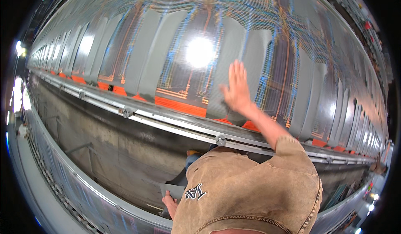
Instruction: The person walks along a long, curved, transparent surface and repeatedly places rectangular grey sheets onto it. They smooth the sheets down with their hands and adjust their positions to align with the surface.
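Observation:
My right hand (pixel 238 88) reaches over the long table with its fingers stretched out and the palm down. It is over, or resting on, a grey panel (pixel 229 46); contact is hard to tell. Another grey panel (pixel 257 46) lies just right of it. Low at my left side, my left hand (pixel 169 203) is closed on the edge of a grey sheet (pixel 174 191). Part of that sheet is hidden behind my body. Similar grey panels (pixel 146 46) lie in pairs along the table, between dark areas with blue, orange and yellow lines.
Orange strips (pixel 179 107) run along the table's near edge. A metal rail (pixel 171 129) with round fittings follows that edge. Behind me is a concrete floor (pixel 129 150), then a second long table with a metal edge (pixel 100 197). A strong light reflection sits on the tabletop.

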A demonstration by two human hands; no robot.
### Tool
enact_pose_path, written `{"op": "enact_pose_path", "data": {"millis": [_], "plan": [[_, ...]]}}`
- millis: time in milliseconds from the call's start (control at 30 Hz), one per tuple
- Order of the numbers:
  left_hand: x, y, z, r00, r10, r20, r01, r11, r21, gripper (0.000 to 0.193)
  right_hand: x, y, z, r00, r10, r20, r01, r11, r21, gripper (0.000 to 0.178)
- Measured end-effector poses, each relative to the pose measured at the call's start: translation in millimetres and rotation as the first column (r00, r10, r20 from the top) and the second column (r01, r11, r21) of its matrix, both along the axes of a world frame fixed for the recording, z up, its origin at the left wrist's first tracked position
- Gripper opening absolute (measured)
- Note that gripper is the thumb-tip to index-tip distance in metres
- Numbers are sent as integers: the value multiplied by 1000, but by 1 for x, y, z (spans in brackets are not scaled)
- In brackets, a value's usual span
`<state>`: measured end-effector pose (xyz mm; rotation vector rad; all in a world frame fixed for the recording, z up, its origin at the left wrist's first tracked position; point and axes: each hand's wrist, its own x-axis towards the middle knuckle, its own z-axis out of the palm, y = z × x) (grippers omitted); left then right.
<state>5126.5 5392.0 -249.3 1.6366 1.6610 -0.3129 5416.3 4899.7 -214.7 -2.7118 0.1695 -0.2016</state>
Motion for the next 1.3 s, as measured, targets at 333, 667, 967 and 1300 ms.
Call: {"op": "enact_pose_path", "data": {"millis": [333,667,967,1300], "plan": [[-23,75,-38,923,319,214,-322,947,-25,25,141,-31,-55,959,-260,-113,227,944,-241,78],[-62,244,-193,972,-85,-220,93,995,23,47,139,96,-40,775,-413,-478,431,899,-79,79],[185,347,-81,937,24,348,-28,1000,6,34,249,244,-67,949,-287,-132,265,951,-161,78],[247,377,-58,987,93,129,-110,985,132,40,306,230,-71,918,-380,-112,339,900,-273,72]]}}
